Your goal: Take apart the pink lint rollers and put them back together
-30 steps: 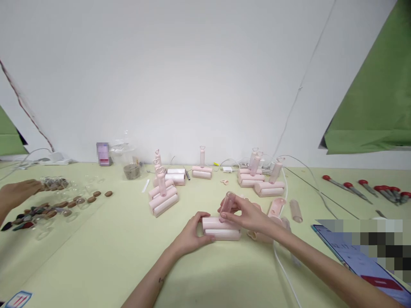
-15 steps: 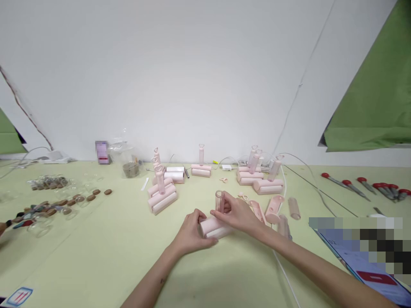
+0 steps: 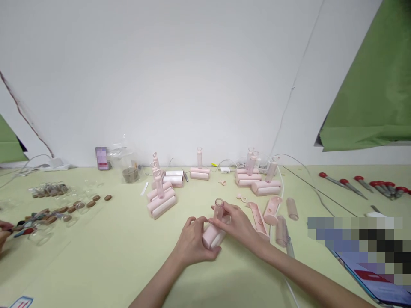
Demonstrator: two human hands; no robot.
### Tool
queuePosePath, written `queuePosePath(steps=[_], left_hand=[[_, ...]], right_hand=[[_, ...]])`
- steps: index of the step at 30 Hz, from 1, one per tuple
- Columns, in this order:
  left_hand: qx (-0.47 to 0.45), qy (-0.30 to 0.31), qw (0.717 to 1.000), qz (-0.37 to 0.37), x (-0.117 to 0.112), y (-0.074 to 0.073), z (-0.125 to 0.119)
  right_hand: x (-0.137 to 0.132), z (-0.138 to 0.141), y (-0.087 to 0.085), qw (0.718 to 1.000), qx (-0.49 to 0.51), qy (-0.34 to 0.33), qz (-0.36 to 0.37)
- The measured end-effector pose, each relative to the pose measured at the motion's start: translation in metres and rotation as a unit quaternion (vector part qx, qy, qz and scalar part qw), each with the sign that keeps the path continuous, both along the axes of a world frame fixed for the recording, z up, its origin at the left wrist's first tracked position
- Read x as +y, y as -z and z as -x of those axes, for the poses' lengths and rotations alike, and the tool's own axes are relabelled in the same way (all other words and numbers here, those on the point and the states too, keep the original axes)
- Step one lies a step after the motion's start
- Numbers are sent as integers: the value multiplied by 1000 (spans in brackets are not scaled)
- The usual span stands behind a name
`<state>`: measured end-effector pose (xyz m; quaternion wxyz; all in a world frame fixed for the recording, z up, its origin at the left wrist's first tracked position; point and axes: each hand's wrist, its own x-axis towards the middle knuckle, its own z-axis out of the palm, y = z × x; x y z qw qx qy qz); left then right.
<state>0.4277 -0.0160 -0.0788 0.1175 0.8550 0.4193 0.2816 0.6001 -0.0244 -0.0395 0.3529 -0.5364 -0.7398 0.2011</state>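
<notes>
Low over the table in front of me, a pink lint roller point(image 3: 210, 237) with a white roll is tilted between my hands. My left hand point(image 3: 192, 241) grips the roller's near left end, fingers above and thumb below. The fingers of my right hand point(image 3: 239, 224) are closed round a clear pink handle tube point(image 3: 219, 208), which stands up from the roller with its open top visible. My right fingers partly hide the joint between them. Just right of my right hand lie pink shell pieces point(image 3: 272, 210), loose clear tubes point(image 3: 292, 208) and a small ring cap point(image 3: 241, 198).
Several lint rollers with handles point(image 3: 162, 205) stand left, centre and right along the back. White rolls point(image 3: 174, 181) lie between them. Red-ended tools point(image 3: 332, 179) and a phone point(image 3: 375, 282) are on the right. Wooden discs and glass pieces point(image 3: 64, 209) lie left, near another person's hand point(image 3: 4, 234).
The roller has turned, its near end swinging toward me, with both hands still on it. The tube shows more of its open top. The view has shifted slightly.
</notes>
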Motion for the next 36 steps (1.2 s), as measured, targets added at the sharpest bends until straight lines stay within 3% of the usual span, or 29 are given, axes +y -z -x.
queuePosePath(steps=[4,8,11,14,17,20,23,26,29,36], left_hand=[[-31,36,994,96,3,-6,24],[-65,58,982,168,8,-14,37],[-193,59,965,169,17,-25,29],[-352,88,920,145,24,-39,10],[-399,94,897,166,25,-49,-12],[-377,102,886,251,23,-47,-30],[-356,116,866,331,21,-40,-40],[-357,108,864,337,20,-37,-43],[-347,104,870,336,20,-39,-42],[-344,110,870,335,23,-36,-39]], right_hand=[[40,-29,-4,997,-2,-60,48],[111,-53,-10,998,-26,41,41],[149,-57,-5,991,-60,98,63],[163,-53,2,989,-72,98,86],[159,-47,3,993,-53,65,87],[138,-37,-10,997,-4,13,71],[97,-23,-32,994,57,-63,61],[51,-9,-53,974,135,-170,60],[21,1,-64,951,171,-246,71],[12,5,-60,973,92,-209,16]])
